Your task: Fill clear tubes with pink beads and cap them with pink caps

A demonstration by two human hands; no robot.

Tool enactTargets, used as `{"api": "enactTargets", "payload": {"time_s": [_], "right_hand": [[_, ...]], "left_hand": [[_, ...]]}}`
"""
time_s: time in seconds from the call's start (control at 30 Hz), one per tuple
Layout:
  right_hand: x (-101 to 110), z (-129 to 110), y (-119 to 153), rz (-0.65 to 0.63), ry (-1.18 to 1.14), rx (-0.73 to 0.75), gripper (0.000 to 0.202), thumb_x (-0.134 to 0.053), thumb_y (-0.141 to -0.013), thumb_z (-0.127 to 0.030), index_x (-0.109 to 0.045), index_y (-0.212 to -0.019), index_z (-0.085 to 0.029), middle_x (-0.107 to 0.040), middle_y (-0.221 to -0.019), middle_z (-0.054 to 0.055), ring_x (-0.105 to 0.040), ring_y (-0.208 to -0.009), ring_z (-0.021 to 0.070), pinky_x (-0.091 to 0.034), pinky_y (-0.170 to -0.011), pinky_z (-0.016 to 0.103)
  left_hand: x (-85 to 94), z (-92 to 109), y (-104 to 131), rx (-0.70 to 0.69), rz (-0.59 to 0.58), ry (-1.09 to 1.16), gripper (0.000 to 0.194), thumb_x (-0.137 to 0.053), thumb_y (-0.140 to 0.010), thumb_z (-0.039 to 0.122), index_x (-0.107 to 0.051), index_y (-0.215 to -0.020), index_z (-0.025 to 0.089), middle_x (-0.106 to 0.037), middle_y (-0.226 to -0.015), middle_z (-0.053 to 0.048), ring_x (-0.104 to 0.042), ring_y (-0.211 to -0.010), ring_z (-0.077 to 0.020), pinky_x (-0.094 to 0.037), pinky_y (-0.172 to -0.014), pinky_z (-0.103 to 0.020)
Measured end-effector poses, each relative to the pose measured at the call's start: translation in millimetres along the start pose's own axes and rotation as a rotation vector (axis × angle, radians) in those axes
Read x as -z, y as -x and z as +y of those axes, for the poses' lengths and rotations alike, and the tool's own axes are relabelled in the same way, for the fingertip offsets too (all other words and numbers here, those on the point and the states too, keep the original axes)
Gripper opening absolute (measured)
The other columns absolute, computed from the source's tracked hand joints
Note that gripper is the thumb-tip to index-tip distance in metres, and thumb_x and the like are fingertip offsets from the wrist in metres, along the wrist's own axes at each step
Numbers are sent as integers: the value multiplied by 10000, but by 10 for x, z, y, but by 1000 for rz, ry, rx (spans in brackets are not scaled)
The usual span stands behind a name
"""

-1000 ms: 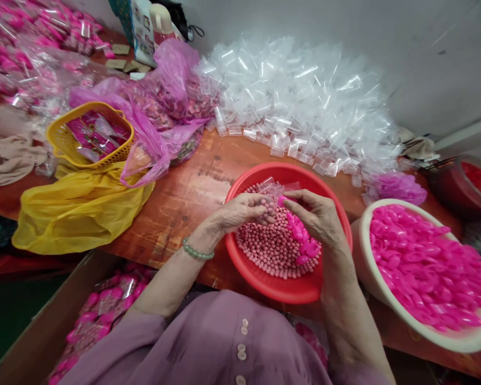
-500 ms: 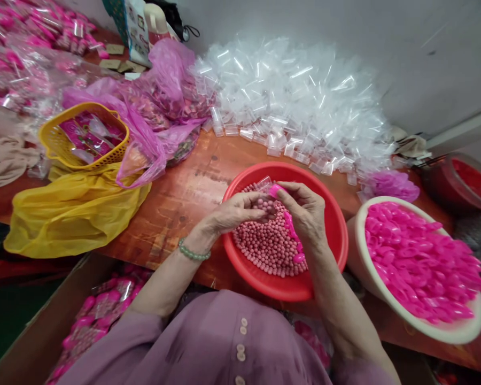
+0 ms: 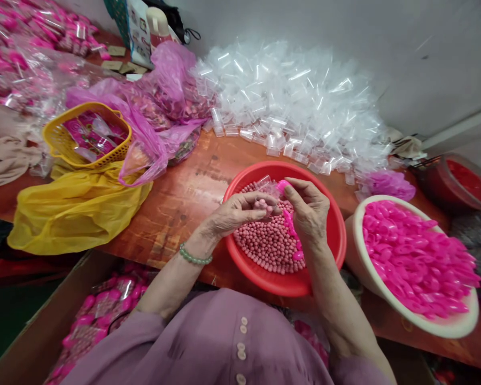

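My left hand (image 3: 240,211) is closed around a small clear plastic container (image 3: 266,185), whose end stands up past the fingers. Several pink beads (image 3: 263,205) show at those fingertips; whether they lie inside the container or loose in the hand, I cannot tell. My right hand (image 3: 309,207) pinches a bright pink plastic piece (image 3: 282,185) between thumb and forefinger, close beside the container. Both hands are over a red basin (image 3: 240,267) that holds many loose dusty-pink beads (image 3: 264,246). Brighter pink pieces (image 3: 297,255) lie on the beads, partly hidden by my right hand.
A cream tub (image 3: 361,256) heaped with pink plastic parts stands at the right. Clear containers (image 3: 288,96) are piled against the wall. On the left are a yellow basket (image 3: 56,147), a yellow bag (image 3: 76,214) and purple bags (image 3: 152,144). A box of filled packs (image 3: 100,315) sits below.
My right hand has shifted slightly up and right, carrying the pink piece a little away from the container. The beads at my left fingertips show more plainly. The whole view has shifted slightly.
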State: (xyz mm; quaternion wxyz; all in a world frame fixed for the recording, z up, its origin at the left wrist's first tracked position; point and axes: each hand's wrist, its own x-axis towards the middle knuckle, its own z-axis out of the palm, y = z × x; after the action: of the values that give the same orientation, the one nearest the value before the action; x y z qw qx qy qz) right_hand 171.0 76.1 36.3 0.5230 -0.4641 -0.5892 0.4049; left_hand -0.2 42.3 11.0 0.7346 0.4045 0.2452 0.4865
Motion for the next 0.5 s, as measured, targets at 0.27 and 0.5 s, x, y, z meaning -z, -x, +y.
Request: {"api": "enactTargets", "payload": {"time_s": [0.27, 0.5], "right_hand": [[6, -19, -2, 15, 4, 25, 251, -782, -779, -409, -738, -958, -239, -744, -850, 2, -652, -679, 130, -560, -701, 304], [4, -42, 0, -6, 43, 21, 280, -778, -782, -440, -736, -968, -235, -746, -885, 19, -670, -723, 148, -575, -731, 320]], "left_hand": [[-46, 10, -40, 8, 62, -174, 215, -776, -742, 188, -756, -953, 151, -707, -915, -34, -618, -860, -115, -481, -856, -263], [-33, 28, -20, 52, 49, -218, 257, -789, -727, 194, -758, -979, 154, -705, -950, -43, -613, -885, -134, -479, -872, -277]]}}
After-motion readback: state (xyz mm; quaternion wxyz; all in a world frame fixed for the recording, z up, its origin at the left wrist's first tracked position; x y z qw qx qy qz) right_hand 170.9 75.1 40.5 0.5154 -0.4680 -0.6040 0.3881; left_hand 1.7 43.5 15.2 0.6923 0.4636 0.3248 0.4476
